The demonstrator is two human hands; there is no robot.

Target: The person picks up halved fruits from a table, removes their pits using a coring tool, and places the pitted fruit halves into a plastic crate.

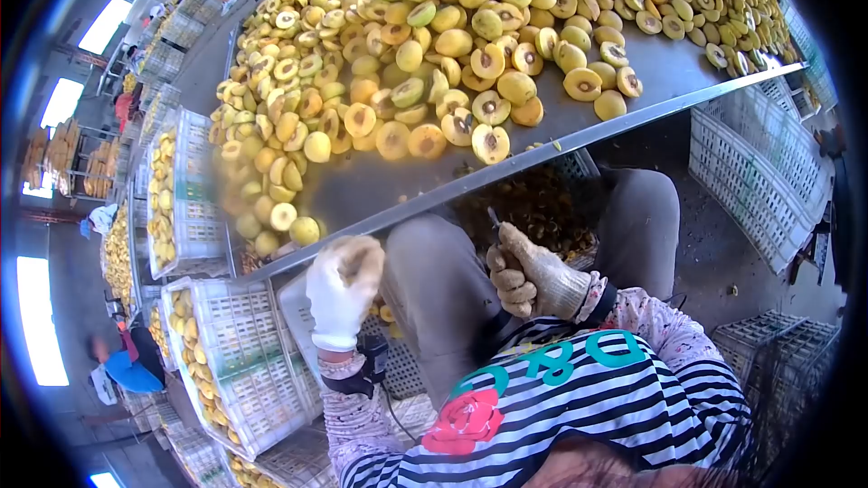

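Many yellow fruit halves (pixel 488 63), some showing brown pits or hollows, lie heaped on the metal table (pixel 362 190). My left hand (pixel 346 287), in a white glove with stained fingers, is curled just in front of the table's near edge. Whatever it holds, if anything, is hidden. Over my lap, my right hand (pixel 538 273), in a soiled glove, is closed around a small tool (pixel 493 216); only its thin dark tip shows past the thumb. Beneath the table edge, between my knees, sits a container of dark brownish scraps (pixel 533 203).
White plastic crates (pixel 244 370) filled with yellow fruit stand to my left. An empty-looking tilted crate (pixel 759 172) is at the right, with grey crates (pixel 778 343) below it. Other people (pixel 131 370) are farther off on the left. The table's metal rim (pixel 542 158) crosses before my knees.
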